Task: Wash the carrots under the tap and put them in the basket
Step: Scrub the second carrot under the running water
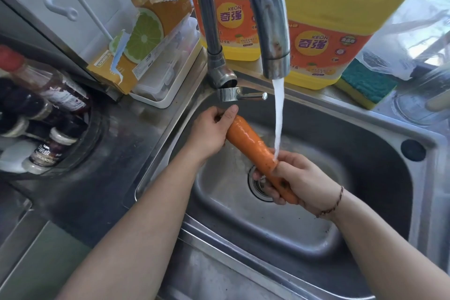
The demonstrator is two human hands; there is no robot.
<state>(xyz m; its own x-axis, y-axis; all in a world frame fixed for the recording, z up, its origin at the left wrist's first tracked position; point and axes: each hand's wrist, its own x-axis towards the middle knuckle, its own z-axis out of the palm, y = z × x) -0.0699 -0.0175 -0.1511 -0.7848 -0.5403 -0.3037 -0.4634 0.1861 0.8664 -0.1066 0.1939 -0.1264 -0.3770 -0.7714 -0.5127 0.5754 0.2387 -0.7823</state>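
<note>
**Carrot held in both hands under the running tap**

I record one carrot (253, 146) held over the sink (365, 178) by both hands. It lies slanted, thick end up and away, thin end down and near.

Left hand (209, 134): fingers curled round the thick end, thumb laid across the top of it. The grip is closed on the carrot. The tap lever (243, 95) sits just above this hand, apart from it.

Right hand (299, 182): wrapped round the thin end, thumb pressed along the upper side, fingers curled beneath. Also clamped on the carrot. A thin cord bracelet (333, 202) circles that wrist.

Water (278, 117) falls from the tap (275, 51) and strikes the carrot just above the right thumb. Dark specks show on the skin near the right hand's grip; the stretch between the hands looks wet and shiny.

The drain (255, 190) lies directly below the right hand's fingers, partly hidden by them.

Beyond the hands, behind the tap, stand two yellow jugs (328, 31) with orange labels. Right of them a green-and-yellow sponge (367, 85) rests on the sink's rim. Left of the left hand, a torn orange carton (143, 39) leans in a white tray (165, 100). Further left stand bottles (48, 95) with dark contents.

I see no basket in this view, so I cannot tell where it stands.
</note>
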